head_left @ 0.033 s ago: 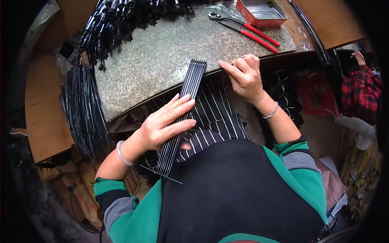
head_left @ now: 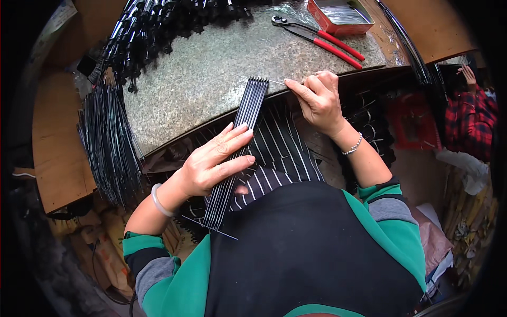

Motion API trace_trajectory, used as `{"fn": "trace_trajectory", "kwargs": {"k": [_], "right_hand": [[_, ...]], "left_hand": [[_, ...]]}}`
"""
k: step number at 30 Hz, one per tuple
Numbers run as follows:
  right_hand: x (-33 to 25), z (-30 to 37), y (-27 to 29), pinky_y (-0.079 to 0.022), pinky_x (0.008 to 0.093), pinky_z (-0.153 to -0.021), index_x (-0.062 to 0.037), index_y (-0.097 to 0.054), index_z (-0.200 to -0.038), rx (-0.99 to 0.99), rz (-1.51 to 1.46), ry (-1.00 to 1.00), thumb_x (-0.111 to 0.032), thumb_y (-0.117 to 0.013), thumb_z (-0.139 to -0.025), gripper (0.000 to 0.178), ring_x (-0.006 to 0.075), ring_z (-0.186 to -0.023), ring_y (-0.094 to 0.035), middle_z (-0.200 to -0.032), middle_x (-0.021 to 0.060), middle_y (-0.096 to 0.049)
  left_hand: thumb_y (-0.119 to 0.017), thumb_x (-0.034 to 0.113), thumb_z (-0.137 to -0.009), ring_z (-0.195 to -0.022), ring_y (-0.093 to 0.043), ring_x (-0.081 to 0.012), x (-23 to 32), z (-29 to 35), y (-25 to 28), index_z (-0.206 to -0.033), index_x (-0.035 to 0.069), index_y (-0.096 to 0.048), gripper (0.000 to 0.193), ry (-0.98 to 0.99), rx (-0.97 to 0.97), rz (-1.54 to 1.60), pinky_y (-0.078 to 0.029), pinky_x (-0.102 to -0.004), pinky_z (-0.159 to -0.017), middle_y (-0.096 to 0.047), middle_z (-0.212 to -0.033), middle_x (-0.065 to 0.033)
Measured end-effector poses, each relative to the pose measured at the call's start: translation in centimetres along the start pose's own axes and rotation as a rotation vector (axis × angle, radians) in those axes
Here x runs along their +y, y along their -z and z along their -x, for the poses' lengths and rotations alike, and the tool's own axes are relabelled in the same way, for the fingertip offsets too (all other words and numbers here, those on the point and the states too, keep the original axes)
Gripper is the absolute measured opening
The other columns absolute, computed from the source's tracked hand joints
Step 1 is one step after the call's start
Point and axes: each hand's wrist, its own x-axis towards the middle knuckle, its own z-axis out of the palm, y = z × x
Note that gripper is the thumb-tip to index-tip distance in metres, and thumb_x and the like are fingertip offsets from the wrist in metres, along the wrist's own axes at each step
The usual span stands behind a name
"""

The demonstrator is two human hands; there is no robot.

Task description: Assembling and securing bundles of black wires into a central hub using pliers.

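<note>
A flat row of several thin black rods (head_left: 250, 105) lies slantwise, its far end over the edge of the stone-topped table (head_left: 174, 100) and its near end against my apron. My left hand (head_left: 214, 158) grips the row around its middle, fingers laid across the top and a fingertip showing at the right side. From the rods' far end a thin metal wire (head_left: 277, 82) sticks out to the right. My right hand (head_left: 319, 101) pinches the outer end of this wire, its other fingers curled. Another thin wire (head_left: 227, 235) crosses the rods' near ends and juts out on both sides.
Pliers with red handles (head_left: 338, 48) lie by a red tin (head_left: 346, 29) of thin wires. Black rods with thick ends (head_left: 158, 26) are heaped at the far left; a bundle of black strands (head_left: 108, 142) hangs off the left edge. Another person's plaid sleeve (head_left: 470, 121) shows at right.
</note>
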Motion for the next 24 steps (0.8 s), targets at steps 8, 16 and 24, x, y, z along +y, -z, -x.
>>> {"fn": "trace_trajectory", "kwargs": {"k": [8,16,24], "right_hand": [[-0.1,0.2,-0.2,-0.034,0.0351,-0.077,-0.015,-0.067,-0.102,0.019,-0.018,-0.032,-0.008,-0.064,-0.076,0.027,0.0189,-0.07,-0.046,-0.066,0.0,-0.044],[-0.6,0.1,-0.4,-0.034,0.0353,-0.081,-0.0176,-0.067,-0.104,0.018,-0.036,-0.009,-0.005,-0.065,-0.07,0.036,0.0182,-0.074,-0.045,-0.071,-0.0008,-0.045],[-1.1,0.3,-1.0,-0.034,0.0349,-0.084,-0.0196,-0.067,-0.105,-0.001,-0.024,-0.003,-0.005,-0.065,-0.067,0.041,0.018,-0.076,-0.044,-0.073,-0.0015,-0.045]], "left_hand": [[-0.067,0.039,-0.077,-0.113,-0.049,-0.0458,0.3,0.2,0.0,-0.108,-0.003,-0.056,0.053,0.033,0.022,-0.017,-0.038,-0.0546,-0.096,-0.051,-0.116,-0.0334],[-0.072,0.032,-0.069,-0.114,-0.05,-0.0417,0.3,0.6,0.0,-0.109,0.001,-0.061,0.052,0.018,0.005,0.039,-0.04,-0.0492,-0.096,-0.052,-0.119,-0.0291],[-0.07,0.042,-0.071,-0.112,-0.05,-0.0459,-0.3,1.1,-0.2,-0.102,0.003,-0.063,0.051,-0.019,-0.02,0.006,-0.043,-0.049,-0.093,-0.052,-0.117,-0.0316]]}}
